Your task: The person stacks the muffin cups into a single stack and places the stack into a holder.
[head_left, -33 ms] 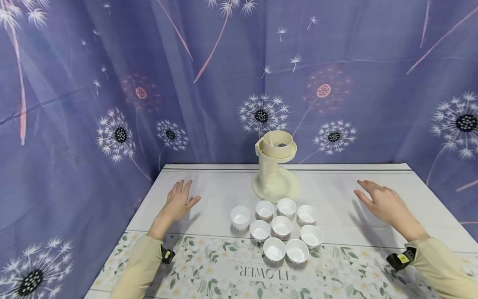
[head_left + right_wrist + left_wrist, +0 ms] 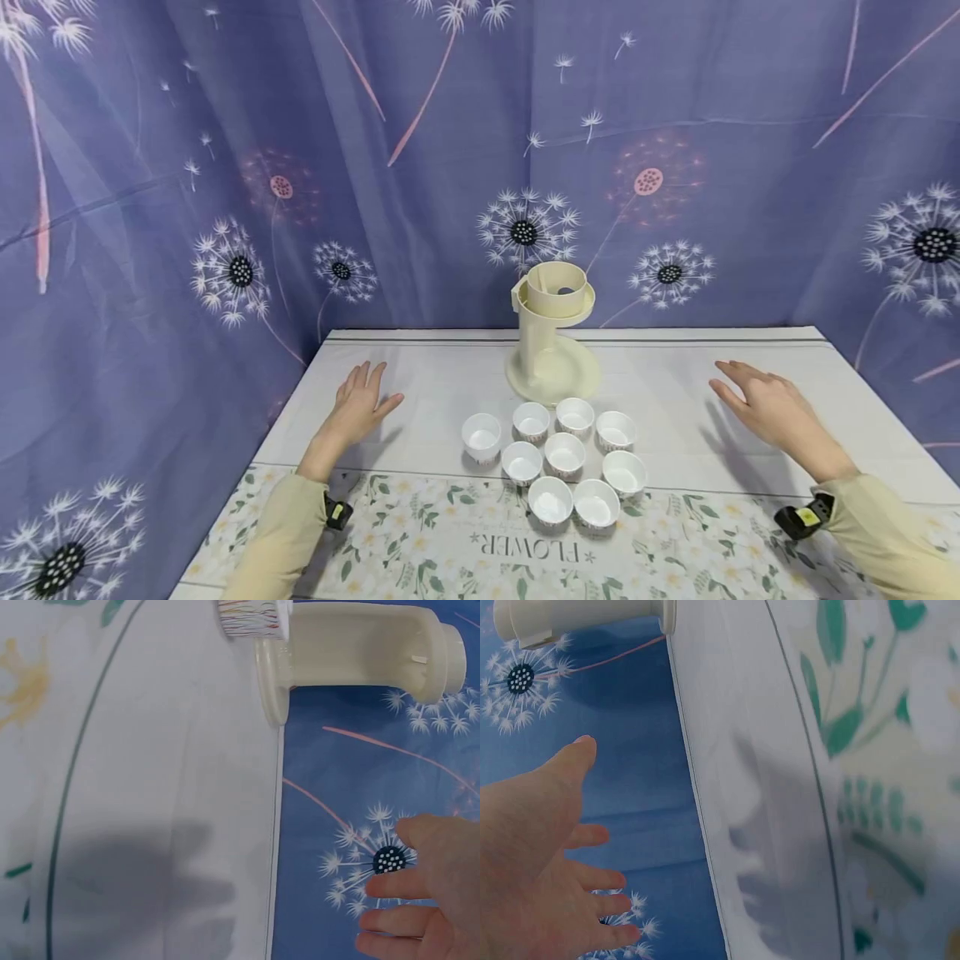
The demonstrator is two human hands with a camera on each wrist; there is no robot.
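My left hand [image 2: 356,410] is held over the left part of the table, fingers spread and holding nothing. Over the right side hovers my right hand [image 2: 768,408], its fingers extended and also free of any object. Between them stands a cream plastic stand [image 2: 537,346] with a round base and a ring-shaped top bearing a short open cylinder [image 2: 551,302]. Several small white cups [image 2: 565,452] are grouped in front of it, open side up, apart from both hands. In the right wrist view one cup [image 2: 251,619] with coloured lines on its side shows beside the stand [image 2: 360,645].
A white tablecloth [image 2: 435,375] with a floral front band covers the table. Blue curtains [image 2: 435,242] with dandelion prints hang behind and at the sides. Black wrist devices [image 2: 337,512] sit at both cuffs.
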